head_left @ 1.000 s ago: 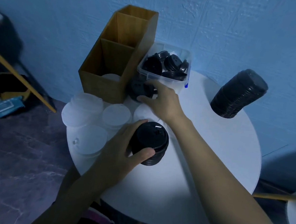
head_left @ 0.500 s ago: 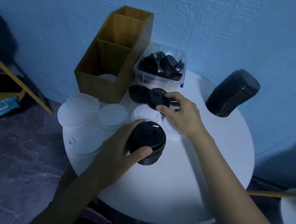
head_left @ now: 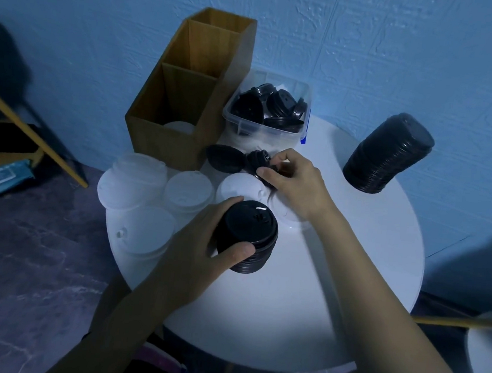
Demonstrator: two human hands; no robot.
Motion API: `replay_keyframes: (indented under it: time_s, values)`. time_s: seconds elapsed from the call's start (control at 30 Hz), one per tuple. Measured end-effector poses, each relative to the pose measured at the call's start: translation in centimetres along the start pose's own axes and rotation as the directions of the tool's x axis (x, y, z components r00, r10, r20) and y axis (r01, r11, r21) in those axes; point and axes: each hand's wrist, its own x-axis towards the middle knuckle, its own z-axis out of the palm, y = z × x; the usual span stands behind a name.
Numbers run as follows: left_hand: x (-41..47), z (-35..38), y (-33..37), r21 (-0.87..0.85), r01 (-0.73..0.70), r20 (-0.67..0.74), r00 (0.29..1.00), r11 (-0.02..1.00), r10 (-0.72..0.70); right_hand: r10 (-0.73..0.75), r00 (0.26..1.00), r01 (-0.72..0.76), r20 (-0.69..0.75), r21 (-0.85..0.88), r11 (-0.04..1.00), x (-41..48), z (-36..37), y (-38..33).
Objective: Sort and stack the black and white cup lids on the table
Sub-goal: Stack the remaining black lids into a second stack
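Note:
My left hand (head_left: 206,241) grips a short stack of black lids (head_left: 250,236) standing on the round white table (head_left: 349,281). Just behind it, my right hand (head_left: 292,178) pinches a single black lid (head_left: 259,162) tilted on edge. Another loose black lid (head_left: 225,158) lies beside it to the left. White lids sit along the table's left side in stacks (head_left: 131,184) (head_left: 187,192) (head_left: 145,231), and one white lid (head_left: 241,189) lies between my hands. A tall black stack (head_left: 386,154) leans at the far right.
A clear plastic tub (head_left: 266,129) with several black lids stands against the blue wall. A wooden divided box (head_left: 187,95) is to its left, a white lid inside the near compartment. A yellow rod (head_left: 456,322) reaches in at the right.
My right hand has picked a black lid from beside the tub and drawn it back toward the stack, tilting it. My left hand stays on the black stack.

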Motion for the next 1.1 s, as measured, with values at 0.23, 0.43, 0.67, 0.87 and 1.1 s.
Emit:
replay_keyframes:
  time_s: [0.23, 0.43, 0.67, 0.87, 1.1]
  values:
    - [0.1, 0.1, 0.0, 0.001, 0.007, 0.023, 1.0, 1.0, -0.007, -0.043, 0.998, 0.051, -0.054, 0.15, 0.987, -1.1, -1.4, 0.2]
    - [0.6, 2.1, 0.7, -0.045, 0.01, 0.051, 0.999, 0.999, -0.008, -0.154, 0.974, 0.092, 0.165, 0.335, 0.938, -8.2, -5.4, -0.9]
    - [0.8, 2.9, 1.5, -0.065, -0.035, 0.101, 0.994, 0.997, 0.042, -0.192, 0.956, 0.148, 0.224, 0.198, 0.969, -13.1, -5.4, 0.2]
    - [0.8, 2.7, 1.4, -0.038, -0.018, 0.134, 0.991, 0.999, 0.023, -0.204, 0.953, 0.157, 0.225, 0.209, 0.965, -13.0, -4.8, -0.1]
    - [0.8, 2.5, 1.7, -0.022, -0.005, 0.133, 0.991, 1.0, 0.008, -0.182, 0.948, 0.153, 0.261, 0.126, 0.98, -13.0, -4.3, -0.4]
